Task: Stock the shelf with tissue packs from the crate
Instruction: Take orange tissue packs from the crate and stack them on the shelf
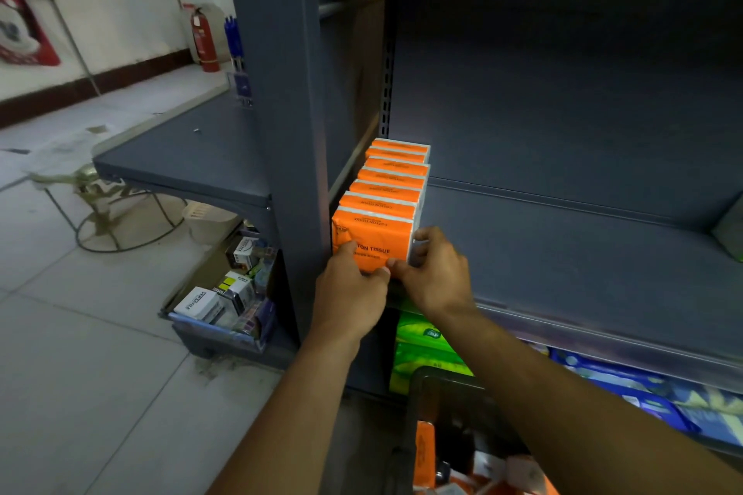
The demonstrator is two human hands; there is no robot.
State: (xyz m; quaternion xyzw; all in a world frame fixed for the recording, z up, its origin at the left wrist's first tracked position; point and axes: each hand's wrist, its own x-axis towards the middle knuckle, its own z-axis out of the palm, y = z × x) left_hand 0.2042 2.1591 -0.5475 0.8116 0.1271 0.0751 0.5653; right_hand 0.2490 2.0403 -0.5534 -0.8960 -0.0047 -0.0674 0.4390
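Note:
Several orange tissue packs (392, 181) stand in a row at the left end of the grey shelf (563, 253), against the upright post. The front orange pack (372, 237) sits at the shelf's front edge. My left hand (349, 293) holds its lower left corner with fingers curled on the face. My right hand (434, 273) grips its right side, thumb on the front. Below, a dark crate (422, 414) holds more orange packs (425, 454), partly hidden by my arms.
Green packs (426, 350) and blue packs (627, 390) fill the shelf below. A lower side shelf (181, 161) juts out left, with a bin of small boxes (225, 301) under it. A red fire extinguisher (204, 40) stands by the far wall.

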